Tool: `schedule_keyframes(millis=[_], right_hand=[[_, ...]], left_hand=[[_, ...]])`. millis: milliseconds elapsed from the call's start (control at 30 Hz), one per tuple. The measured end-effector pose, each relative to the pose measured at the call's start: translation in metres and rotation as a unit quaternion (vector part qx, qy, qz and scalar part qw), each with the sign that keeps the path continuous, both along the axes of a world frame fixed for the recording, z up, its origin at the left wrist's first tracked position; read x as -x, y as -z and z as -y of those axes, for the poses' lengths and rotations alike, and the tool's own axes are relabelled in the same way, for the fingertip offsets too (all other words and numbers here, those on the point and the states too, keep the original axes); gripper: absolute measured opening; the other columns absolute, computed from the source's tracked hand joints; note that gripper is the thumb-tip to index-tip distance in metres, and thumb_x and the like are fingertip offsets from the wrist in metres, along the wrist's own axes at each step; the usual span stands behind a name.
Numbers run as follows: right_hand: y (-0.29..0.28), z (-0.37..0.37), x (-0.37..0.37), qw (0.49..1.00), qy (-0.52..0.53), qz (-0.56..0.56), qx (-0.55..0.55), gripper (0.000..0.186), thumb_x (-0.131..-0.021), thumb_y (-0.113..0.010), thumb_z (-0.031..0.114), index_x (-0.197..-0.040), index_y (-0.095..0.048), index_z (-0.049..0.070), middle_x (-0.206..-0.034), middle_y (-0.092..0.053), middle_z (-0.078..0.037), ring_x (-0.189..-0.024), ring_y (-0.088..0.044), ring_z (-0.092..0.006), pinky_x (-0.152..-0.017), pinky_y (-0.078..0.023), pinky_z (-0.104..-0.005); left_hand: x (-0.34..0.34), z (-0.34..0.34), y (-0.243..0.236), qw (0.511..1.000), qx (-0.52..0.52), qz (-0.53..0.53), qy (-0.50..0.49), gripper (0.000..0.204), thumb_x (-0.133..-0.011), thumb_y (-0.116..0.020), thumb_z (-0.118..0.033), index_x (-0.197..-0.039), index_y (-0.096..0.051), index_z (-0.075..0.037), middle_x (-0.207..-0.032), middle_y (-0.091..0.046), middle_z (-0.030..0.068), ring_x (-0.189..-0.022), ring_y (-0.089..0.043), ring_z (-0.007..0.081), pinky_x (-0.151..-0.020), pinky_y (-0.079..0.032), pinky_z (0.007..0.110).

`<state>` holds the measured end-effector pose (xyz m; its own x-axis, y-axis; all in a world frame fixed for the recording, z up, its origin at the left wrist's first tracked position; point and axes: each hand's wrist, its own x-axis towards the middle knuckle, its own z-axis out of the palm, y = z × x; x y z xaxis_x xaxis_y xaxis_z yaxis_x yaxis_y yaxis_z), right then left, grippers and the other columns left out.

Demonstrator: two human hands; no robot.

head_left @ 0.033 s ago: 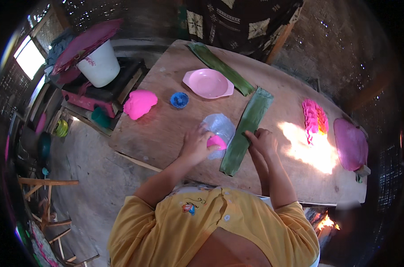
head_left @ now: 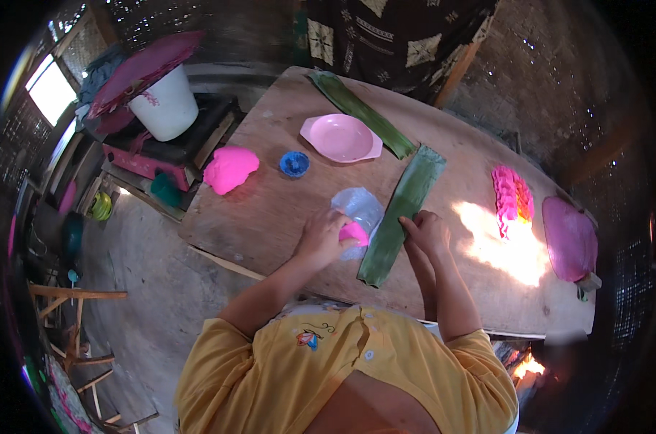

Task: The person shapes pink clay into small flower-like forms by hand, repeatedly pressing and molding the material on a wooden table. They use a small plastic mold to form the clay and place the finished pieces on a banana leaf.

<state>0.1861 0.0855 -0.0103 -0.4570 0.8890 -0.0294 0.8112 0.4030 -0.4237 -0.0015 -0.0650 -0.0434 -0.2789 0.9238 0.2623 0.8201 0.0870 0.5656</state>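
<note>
My left hand (head_left: pixel 324 239) is closed on a pink dough lump (head_left: pixel 353 233) on a round, clear plastic sheet (head_left: pixel 360 202). Just right of the sheet lies a long green leaf strip (head_left: pixel 391 231); my right hand (head_left: pixel 428 235) grips its right edge with the thumb over it and the other fingers curled. A larger pink lump (head_left: pixel 231 170) sits at the left of the table, beside a small blue bowl (head_left: pixel 294 160). Behind them is a pink dish (head_left: pixel 340 134), with a second leaf strip (head_left: pixel 368 116) beyond it.
Wooden table (head_left: pixel 263 217) with pink ridged pieces (head_left: pixel 509 184) and a pink board (head_left: pixel 567 239) at its right. Left are a stove (head_left: pixel 136 163), white bucket (head_left: pixel 165 108), teal cup (head_left: pixel 165 189) and wooden stools (head_left: pixel 78 295). Fire (head_left: pixel 530 365) burns low right; patterned cloth (head_left: pixel 386 29) hangs behind.
</note>
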Motion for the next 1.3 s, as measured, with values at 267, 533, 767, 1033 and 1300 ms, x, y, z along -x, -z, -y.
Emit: schedule_keyframes(millis=[267,533,767,1033,1300], right_hand=[[-0.001,-0.051,-0.018,0.931,0.176,-0.318,-0.044,0.01,-0.073,-0.051,0.002,-0.079,-0.059,0.002,-0.075,-0.059,-0.01,-0.072,-0.058,-0.0203,-0.065,-0.045,-0.0322],[-0.051,-0.088,0.025,0.921,-0.052,-0.113,-0.37,0.023,-0.072,-0.051,-0.002,-0.091,-0.062,0.003,-0.094,-0.052,-0.013,-0.088,-0.052,-0.0312,-0.072,-0.044,-0.0411],[-0.054,-0.119,0.144,0.907,-0.197,0.066,-0.367,0.036,-0.078,-0.059,0.036,-0.089,-0.063,0.002,-0.103,-0.05,-0.009,-0.095,-0.05,-0.0263,-0.076,-0.045,-0.0402],[-0.016,-0.142,0.204,0.903,-0.281,0.11,-0.306,0.043,-0.074,-0.063,0.041,-0.087,-0.065,0.001,-0.111,-0.051,-0.014,-0.102,-0.049,-0.0297,-0.083,-0.044,-0.0395],[-0.005,-0.127,0.203,0.931,-0.221,0.119,-0.264,0.043,-0.07,-0.067,0.033,-0.099,-0.061,0.002,-0.11,-0.051,-0.017,-0.101,-0.052,-0.0311,-0.086,-0.044,-0.0393]], left_hand=[[0.002,-0.001,-0.002,0.989,-0.14,0.053,0.013,0.045,-0.062,-0.076,-0.019,-0.101,-0.056,-0.01,-0.12,-0.046,0.0116,-0.107,-0.049,0.0283,-0.093,-0.038,0.036],[0.05,0.05,-0.044,0.715,-0.018,0.695,0.075,0.05,-0.078,-0.061,-0.004,-0.125,-0.044,-0.006,-0.122,-0.047,0.0108,-0.11,-0.049,0.0222,-0.091,-0.043,0.036],[0.106,0.087,-0.074,0.665,-0.124,0.734,-0.059,0.032,-0.081,-0.058,-0.01,-0.11,-0.048,-0.002,-0.09,-0.057,0.0061,-0.085,-0.055,0.0157,-0.076,-0.047,0.033],[0.136,0.115,-0.084,0.826,-0.084,0.482,-0.28,0.031,-0.071,-0.075,-0.026,-0.091,-0.064,-0.005,-0.081,-0.062,0.0014,-0.077,-0.058,0.0104,-0.065,-0.047,0.027],[0.181,0.145,-0.067,0.913,-0.007,0.25,-0.323,0.055,-0.065,-0.077,-0.03,-0.108,-0.058,-0.002,-0.099,-0.061,0.0102,-0.086,-0.059,0.0157,-0.075,-0.048,0.027]])
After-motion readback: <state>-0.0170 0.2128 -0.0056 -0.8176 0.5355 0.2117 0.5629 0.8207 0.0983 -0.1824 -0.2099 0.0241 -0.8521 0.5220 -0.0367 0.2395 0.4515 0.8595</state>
